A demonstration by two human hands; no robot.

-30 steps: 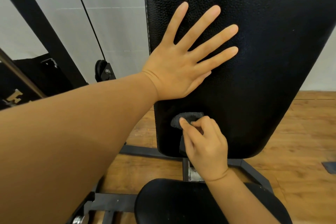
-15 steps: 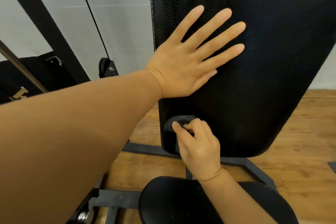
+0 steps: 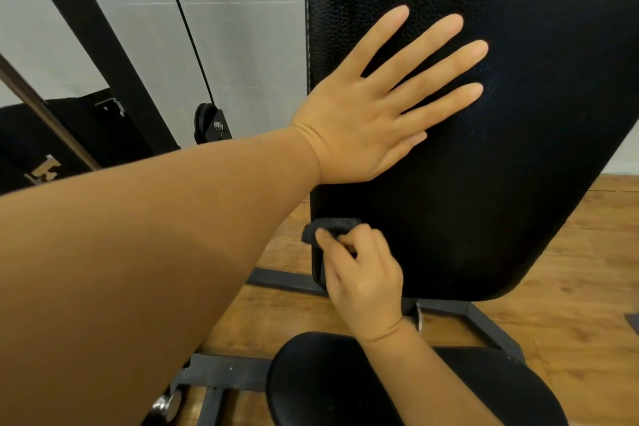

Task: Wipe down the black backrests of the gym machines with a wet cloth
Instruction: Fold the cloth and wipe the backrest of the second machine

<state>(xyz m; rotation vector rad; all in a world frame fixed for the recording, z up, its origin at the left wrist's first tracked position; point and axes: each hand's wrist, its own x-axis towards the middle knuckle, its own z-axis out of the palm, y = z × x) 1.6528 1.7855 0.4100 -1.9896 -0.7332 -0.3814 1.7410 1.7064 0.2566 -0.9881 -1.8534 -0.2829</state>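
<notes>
A tall black backrest of pebbled, leather-like padding (image 3: 484,149), upright on its gym machine, is being wiped at its lower left corner, where a small wad of dark grey cloth (image 3: 328,227) is pressed against the white-stitched edge. The cloth is pinched in the curled fingers and thumb of the right hand (image 3: 363,277), which reaches up from below. Higher on the pad, the left hand (image 3: 377,107) is laid flat with its fingers spread wide, apparently steadying the cushion. No clear wet streak can be made out on the dark surface, so how much of the pad has been covered cannot be told; judged from the cloth's place at the bottom corner, this backrest may be close to finished, with other machines presumably left. Below, the round black seat pad (image 3: 345,384) and the grey steel frame (image 3: 283,282) are seen over a wooden floor (image 3: 570,253); a black cable (image 3: 186,28) and pulley (image 3: 207,123) stand to the left against a pale wall.
</notes>
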